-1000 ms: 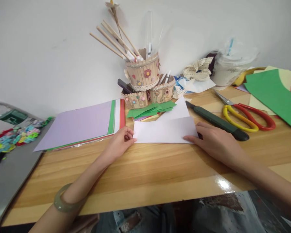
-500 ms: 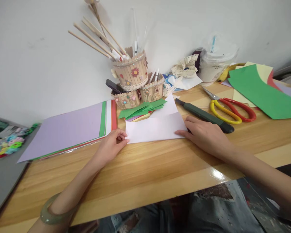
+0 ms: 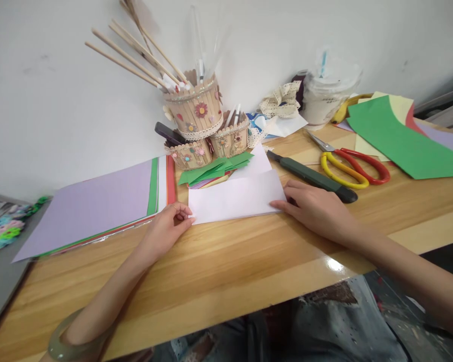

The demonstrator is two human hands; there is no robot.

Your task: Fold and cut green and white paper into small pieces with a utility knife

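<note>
The fingers of the left hand (image 3: 162, 234) are closed on the near left corner of the folded pale paper (image 3: 234, 198), thumb and fingertips meeting there; those of the right hand (image 3: 317, 208) grip its right end, thumb on top, the others partly curled at the edge. The paper lies on the bench (image 3: 219, 271) between the hands, one pointed part reaching out beyond its far edge. It looks almost weightless and limp—stiffer, probably, along a fold—and should slide easily on the glossy wood, and crease if squeezed. The two ends near the front edge seem the best places to hold, with light, flat pressure; a grip mid-sheet would likely buckle it. Just beyond lie green paper strips (image 3: 207, 171), and the dark-handled tool (image 3: 309, 176) rests close to the right hand, with the scissors (image 3: 349, 166) farther out.
</note>
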